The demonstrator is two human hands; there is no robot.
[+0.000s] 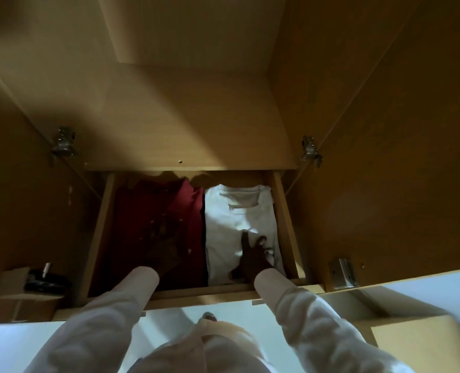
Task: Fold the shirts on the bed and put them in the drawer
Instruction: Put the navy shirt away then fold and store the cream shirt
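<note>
In the drawer (285, 211) two shirts lie side by side, the left shirt (142, 208) against the right shirt (236, 211). The left hand (167, 251) rests on the left shirt and the right hand (253, 255) on the right shirt, both at the near end. A box (11, 282) stands left of the drawer.

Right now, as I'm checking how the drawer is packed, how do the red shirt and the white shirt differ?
The red shirt fills the left side of the drawer, the white shirt its right. The red shirt lies in shadow, rumpled at its far edge; the white shirt is lit, flat, neckline showing. The left hand rests on the red shirt, the right hand on the white. Both lie folded, side by side.
</note>
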